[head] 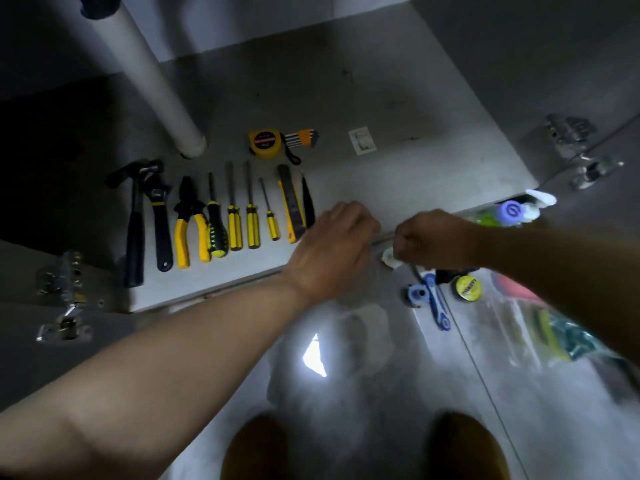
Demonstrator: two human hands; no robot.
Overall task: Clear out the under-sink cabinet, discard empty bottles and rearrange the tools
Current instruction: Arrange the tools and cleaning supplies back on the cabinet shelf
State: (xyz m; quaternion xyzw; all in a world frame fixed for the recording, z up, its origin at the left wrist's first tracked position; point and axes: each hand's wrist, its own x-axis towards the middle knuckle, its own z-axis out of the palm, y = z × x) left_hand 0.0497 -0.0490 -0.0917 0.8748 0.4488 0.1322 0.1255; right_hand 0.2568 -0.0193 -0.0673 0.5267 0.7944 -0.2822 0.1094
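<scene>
Two hands meet at the front lip of the cabinet floor (398, 174), and honestly what they're gripping is hard to read. The left hand (332, 247) is curled knuckles-up, its fingers folded under and out of sight, so whether they're clamped on anything can't be told. The right hand (433, 239) is fisted too, fingers pressed together; a thin grey rod-like thing seems to run between the two fists, but it's too blurry to call.

Left of the left hand's fingers, well inside the cabinet, the tools lie in a neat row, handles toward the person: hammer (133, 223), adjustable wrench (161, 216), yellow pliers (188, 220), then four screwdrivers (233, 216), and a utility knife (291, 206) nearest the left knuckles. Beyond the row sit a tape measure (265, 143) and a hex key set (301, 138), next to the white drain pipe (152, 74).

Just below the right fingers a small white round thing (388, 259) peeks out, mostly hidden. Near it on the floor: a blue tool (434, 299) and a yellow-labelled tape roll (467, 287). Behind the right wrist, bottles (509, 213) are half-covered by the arm. A clear plastic bag (540, 330) gets cut off at the right edge.
</scene>
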